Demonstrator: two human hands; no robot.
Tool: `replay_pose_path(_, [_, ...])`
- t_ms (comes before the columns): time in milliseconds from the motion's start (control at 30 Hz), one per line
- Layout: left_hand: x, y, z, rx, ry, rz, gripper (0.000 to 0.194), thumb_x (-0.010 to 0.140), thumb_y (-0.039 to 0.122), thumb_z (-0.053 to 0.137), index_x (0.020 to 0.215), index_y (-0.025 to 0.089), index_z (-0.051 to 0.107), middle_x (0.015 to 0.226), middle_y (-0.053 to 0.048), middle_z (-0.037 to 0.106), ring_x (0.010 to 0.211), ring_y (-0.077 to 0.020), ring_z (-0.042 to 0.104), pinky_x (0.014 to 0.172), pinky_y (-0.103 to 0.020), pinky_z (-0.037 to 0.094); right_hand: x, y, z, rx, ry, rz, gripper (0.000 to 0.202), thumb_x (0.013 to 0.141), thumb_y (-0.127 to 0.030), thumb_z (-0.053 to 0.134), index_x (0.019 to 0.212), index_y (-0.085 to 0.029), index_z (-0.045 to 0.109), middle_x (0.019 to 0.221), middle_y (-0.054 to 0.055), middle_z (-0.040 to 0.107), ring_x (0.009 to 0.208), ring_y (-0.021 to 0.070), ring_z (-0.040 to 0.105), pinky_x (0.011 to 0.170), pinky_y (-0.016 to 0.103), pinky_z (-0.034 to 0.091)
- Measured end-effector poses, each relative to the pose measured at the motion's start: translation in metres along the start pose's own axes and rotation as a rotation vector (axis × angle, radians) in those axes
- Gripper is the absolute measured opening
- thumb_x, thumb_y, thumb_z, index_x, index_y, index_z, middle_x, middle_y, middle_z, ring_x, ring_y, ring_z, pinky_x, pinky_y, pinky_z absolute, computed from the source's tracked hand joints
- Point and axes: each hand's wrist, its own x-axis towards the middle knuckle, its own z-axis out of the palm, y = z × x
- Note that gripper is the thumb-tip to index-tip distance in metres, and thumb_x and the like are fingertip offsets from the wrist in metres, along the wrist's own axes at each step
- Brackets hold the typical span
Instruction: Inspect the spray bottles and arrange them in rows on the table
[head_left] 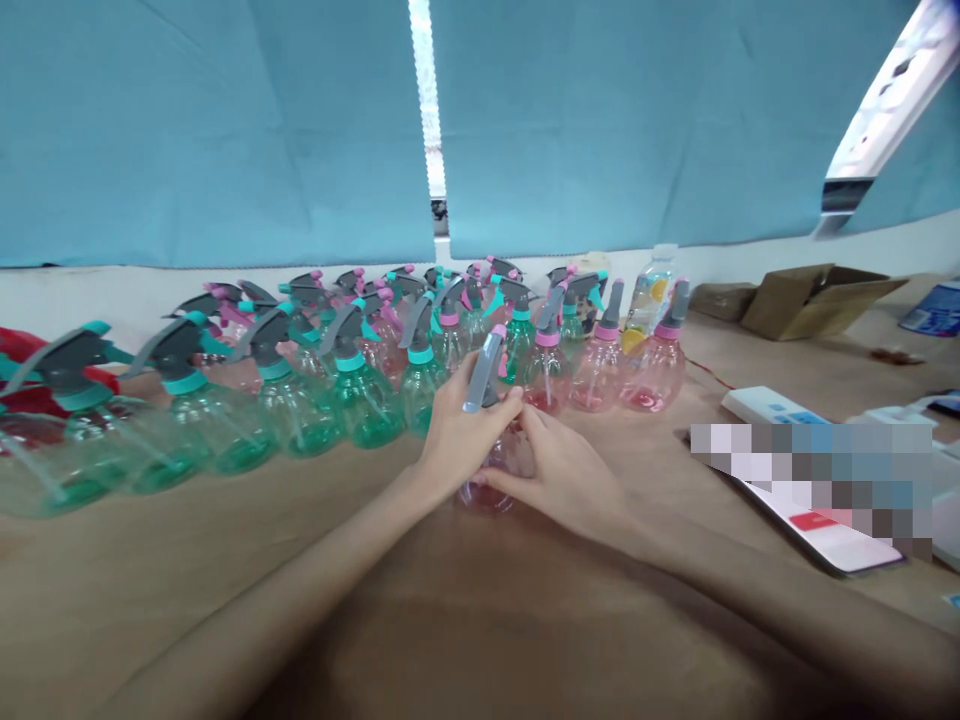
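Note:
A pink see-through spray bottle (491, 497) with a grey trigger head stands upright on the table, between my two hands. My left hand (461, 430) is closed around its neck, just under the trigger. Lower down, my right hand (566, 470) grips the round body from the right side. Fingers cover most of the bottle's neck and collar. Close behind stand pink spray bottles (596, 370) with pink collars. To the left runs a row of green spray bottles (367, 405) with turquoise collars and grey triggers.
A phone (855, 545) with a lit screen lies at the right, beside a white box (776, 405). Farther back are a clear drink bottle (654, 285) and an open cardboard box (810, 300). Something red (30, 360) sits behind the green bottles at far left.

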Motion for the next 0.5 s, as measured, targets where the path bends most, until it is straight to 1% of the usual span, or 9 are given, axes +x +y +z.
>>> replay_pose_path(67, [0.001,0.001,0.000,0.005,-0.010,-0.004,0.036,0.081,0.022,0.060,0.117,0.022,0.057,0.079,0.002,0.065,0.069,-0.0156,0.061,0.066,-0.029,0.049,0.001,0.003,0.001,-0.013,0.010,-0.006,0.068,0.079,-0.059,0.061,0.125,-0.011,0.046,0.118,0.016,0.064,0.110,0.0325,0.059,0.085,0.048,0.050])
replay_pose_path(133, [0.002,0.003,-0.001,0.007,-0.023,-0.007,0.038,0.081,0.023,0.060,0.119,0.023,0.056,0.079,0.002,0.065,0.069,-0.0160,0.061,0.066,-0.029,0.049,0.002,0.005,0.001,-0.020,0.026,-0.013,0.070,0.078,-0.061,0.059,0.127,-0.012,0.045,0.120,0.017,0.062,0.112,0.0326,0.058,0.086,0.047,0.050])
replay_pose_path(200, [0.004,0.004,-0.003,0.007,-0.038,-0.011,0.041,0.080,0.024,0.062,0.121,0.024,0.055,0.083,0.001,0.066,0.073,-0.0170,0.062,0.069,-0.031,0.049,0.004,0.007,0.001,-0.030,0.033,-0.022,0.069,0.078,-0.063,0.058,0.125,-0.014,0.047,0.120,0.016,0.062,0.113,0.0326,0.057,0.086,0.046,0.050])
replay_pose_path(300, [0.006,0.005,-0.007,0.021,-0.092,-0.035,0.044,0.080,0.027,0.063,0.123,0.024,0.052,0.092,-0.001,0.067,0.080,-0.0188,0.063,0.075,-0.033,0.050,0.007,0.009,-0.002,-0.053,0.030,-0.033,0.064,0.078,-0.064,0.057,0.120,-0.015,0.050,0.113,0.014,0.064,0.107,0.0319,0.059,0.082,0.045,0.051])
replay_pose_path(400, [0.007,0.006,-0.012,0.062,-0.160,-0.056,0.043,0.080,0.030,0.064,0.121,0.022,0.052,0.094,-0.002,0.066,0.084,-0.0207,0.063,0.078,-0.037,0.050,0.010,0.009,-0.005,-0.057,0.017,-0.046,0.053,0.080,-0.061,0.057,0.109,-0.016,0.054,0.107,0.012,0.065,0.103,0.0300,0.059,0.081,0.044,0.051])
replay_pose_path(500, [0.004,0.005,-0.016,0.112,-0.188,-0.051,0.047,0.079,0.031,0.066,0.122,0.021,0.050,0.102,-0.005,0.066,0.092,-0.0236,0.063,0.083,-0.041,0.049,0.012,0.009,-0.007,-0.041,0.011,-0.045,0.051,0.079,-0.058,0.060,0.109,-0.017,0.054,0.108,0.011,0.064,0.103,0.0288,0.058,0.082,0.042,0.050])
